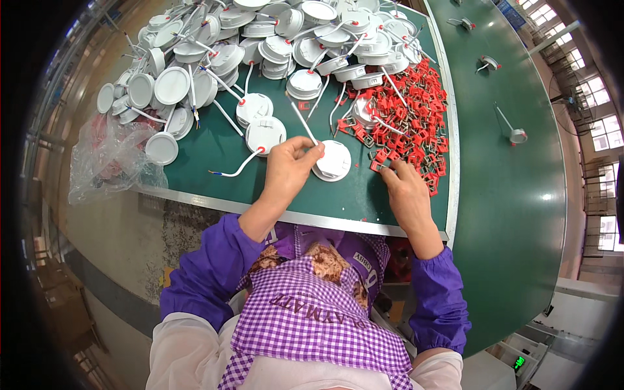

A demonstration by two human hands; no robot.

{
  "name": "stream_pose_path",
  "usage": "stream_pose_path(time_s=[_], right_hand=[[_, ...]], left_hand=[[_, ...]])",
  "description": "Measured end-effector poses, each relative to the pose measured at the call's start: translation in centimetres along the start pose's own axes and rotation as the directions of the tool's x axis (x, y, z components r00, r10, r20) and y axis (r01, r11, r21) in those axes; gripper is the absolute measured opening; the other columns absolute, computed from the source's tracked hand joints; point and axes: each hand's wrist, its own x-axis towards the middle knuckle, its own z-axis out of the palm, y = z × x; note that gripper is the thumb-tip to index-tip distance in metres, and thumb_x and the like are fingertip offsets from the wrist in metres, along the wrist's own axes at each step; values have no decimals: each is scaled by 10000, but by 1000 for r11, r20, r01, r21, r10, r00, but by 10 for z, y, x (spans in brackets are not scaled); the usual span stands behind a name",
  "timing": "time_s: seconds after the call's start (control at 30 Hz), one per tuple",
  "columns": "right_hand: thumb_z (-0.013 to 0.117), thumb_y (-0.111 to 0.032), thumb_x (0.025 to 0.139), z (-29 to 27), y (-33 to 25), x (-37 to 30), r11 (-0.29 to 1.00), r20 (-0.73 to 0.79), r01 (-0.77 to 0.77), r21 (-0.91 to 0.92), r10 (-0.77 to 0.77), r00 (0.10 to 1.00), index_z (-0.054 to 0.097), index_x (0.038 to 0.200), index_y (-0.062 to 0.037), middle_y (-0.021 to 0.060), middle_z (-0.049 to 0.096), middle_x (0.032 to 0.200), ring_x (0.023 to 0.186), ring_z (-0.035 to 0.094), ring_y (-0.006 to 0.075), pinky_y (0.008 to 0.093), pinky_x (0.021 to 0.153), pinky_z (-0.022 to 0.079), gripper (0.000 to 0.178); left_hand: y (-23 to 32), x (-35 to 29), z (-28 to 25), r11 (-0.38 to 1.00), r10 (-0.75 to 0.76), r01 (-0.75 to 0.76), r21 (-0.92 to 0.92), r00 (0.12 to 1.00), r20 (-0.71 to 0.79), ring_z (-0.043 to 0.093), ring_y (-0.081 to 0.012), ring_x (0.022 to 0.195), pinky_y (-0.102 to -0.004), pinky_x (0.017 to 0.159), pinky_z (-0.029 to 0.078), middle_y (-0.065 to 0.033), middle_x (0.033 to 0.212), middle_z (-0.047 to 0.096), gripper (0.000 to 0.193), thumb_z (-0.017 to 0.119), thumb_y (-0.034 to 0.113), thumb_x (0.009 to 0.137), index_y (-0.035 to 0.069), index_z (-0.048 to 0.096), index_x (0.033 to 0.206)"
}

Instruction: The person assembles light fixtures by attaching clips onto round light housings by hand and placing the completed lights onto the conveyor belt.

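Observation:
My left hand [291,166] is closed in a pinch at the cable base of a round white lamp [335,161]. That lamp lies back side up on the green table, its white cable slanting up and away to the left. At the near edge of a pile of red clips with metal springs [413,110], my right hand [406,188] has its thumb and fingertips drawn together on one red clip [377,165]. Just left of my left hand sits another round white lamp [265,133], with its cable curling toward me.
A large heap of white lamps with cables [279,39] covers the far side of the table. Clear plastic bagging [110,159] hangs at the left corner. Beyond the metal edge strip [453,130], a green belt-like surface [507,195] carries several spaced lamps, one [518,136] nearest.

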Motion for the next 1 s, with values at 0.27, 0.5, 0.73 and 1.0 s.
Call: stream_pose_path(time_s=[0.27, 0.5, 0.73, 1.0], right_hand=[[623, -33, 874, -9, -24, -2, 870, 66, -315, 379, 314, 947, 588, 976, 22, 114, 668, 881, 796, 692, 278, 355, 671, 542, 121], [609, -11, 923, -22, -57, 4, 527, 133, -396, 752, 468, 874, 612, 1021, 41, 123, 706, 846, 755, 734, 172, 253, 617, 555, 111], [639, 16, 890, -32, -75, 0, 708, 57, -299, 640, 344, 937, 654, 1011, 9, 127, 665, 772, 689, 691, 189, 302, 603, 533, 122], [641, 30, 883, -30, -80, -1, 634, 126, -361, 684, 386, 914, 645, 970, 15, 127, 666, 775, 683, 687, 183, 291, 596, 541, 88]], left_hand=[[1, -37, 7, 944, 248, -228, -238, 967, 60, 593, -117, 974, -257, 791, 528, -41, 1157, 563, 169, 617, 126, 969, 76, 569, 1124], [22, -56, 20, 849, -8, 98, -520, 985, 173, 612, -161, 1035, -306, 927, 500, -108, 1183, 591, 446, 681, -44, 865, -1, 472, 1255], [16, -57, 18, 891, 26, 93, -445, 967, 253, 615, -125, 1026, -284, 900, 507, -75, 1085, 631, 363, 682, 8, 896, -21, 502, 1210], [10, -57, 15, 968, 214, -170, -184, 942, 257, 599, -97, 994, -260, 857, 513, -70, 1094, 613, 318, 653, -2, 910, -17, 500, 1188]])
